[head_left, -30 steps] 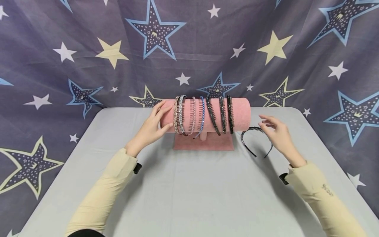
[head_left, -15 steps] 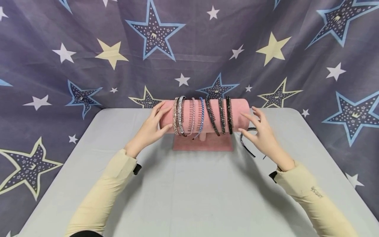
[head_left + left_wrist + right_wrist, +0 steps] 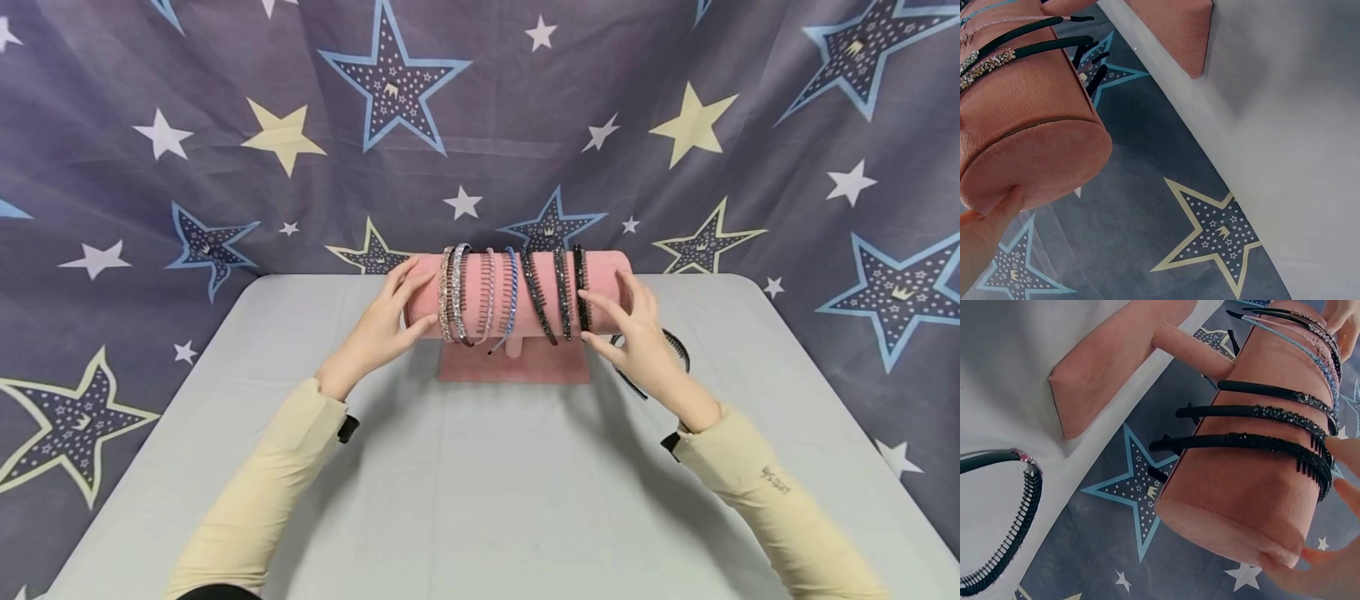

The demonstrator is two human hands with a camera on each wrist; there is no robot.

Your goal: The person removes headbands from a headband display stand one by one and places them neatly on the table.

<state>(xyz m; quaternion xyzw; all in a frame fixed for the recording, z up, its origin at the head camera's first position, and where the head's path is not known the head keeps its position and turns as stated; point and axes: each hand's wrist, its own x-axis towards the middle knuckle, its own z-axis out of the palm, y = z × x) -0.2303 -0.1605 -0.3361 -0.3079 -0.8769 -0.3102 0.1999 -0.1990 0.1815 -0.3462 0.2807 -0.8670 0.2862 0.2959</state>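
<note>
A pink T-bar headband stand (image 3: 551, 292) carries several toothed headbands along its padded roll. My left hand (image 3: 382, 321) holds the roll's left end, with the thumb and fingers spread around it. My right hand (image 3: 641, 342) is at the other end. Its index finger and thumb tips lie at the outermost black headband (image 3: 582, 292), spread apart, while another finger rests against the roll's end. The right wrist view shows the right fingertips (image 3: 1344, 453) beside the black headbands. A loose black headband (image 3: 677, 346) lies on the table, partly hidden behind the right hand.
Glittery headbands (image 3: 453, 296), a pink one (image 3: 489, 292) and a blue one (image 3: 512, 287) sit left of the black ones. The stand's flat base (image 3: 465, 362) rests on the pale table (image 3: 480, 483). A star-printed curtain (image 3: 480, 133) hangs behind it.
My right hand has moved left from above the loose headband to the outermost black headband on the roll. My left hand has stayed at the roll's left end.
</note>
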